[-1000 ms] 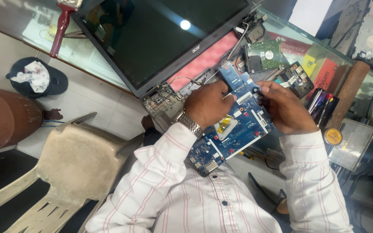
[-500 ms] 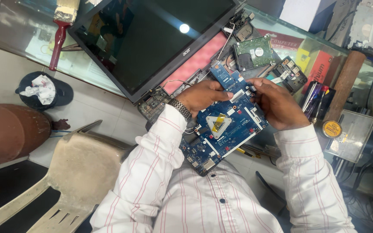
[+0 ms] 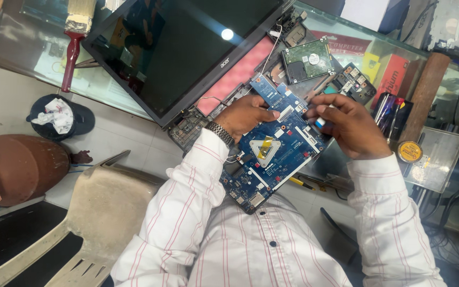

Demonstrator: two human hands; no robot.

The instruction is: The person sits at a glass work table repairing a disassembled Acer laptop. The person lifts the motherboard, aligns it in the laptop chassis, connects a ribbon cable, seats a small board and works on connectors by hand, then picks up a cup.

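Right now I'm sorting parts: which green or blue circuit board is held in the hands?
The large blue motherboard, gripped by the left hand and right hand; the green-backed hard drive lies untouched on the glass counter.

Blue laptop circuit board [image 3: 272, 154], long and irregular in outline, held tilted above the lap, chip side up, silver triangular bracket near its middle, white connectors along its upper edge, narrow end toward the opened laptop, lower corner perhaps resting on the shirt

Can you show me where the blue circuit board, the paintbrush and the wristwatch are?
blue circuit board [image 3: 272, 159], head view, on its middle near the triangle.
paintbrush [image 3: 71, 56], head view, on its red handle.
wristwatch [image 3: 220, 133], head view, on its metal band at the left wrist.
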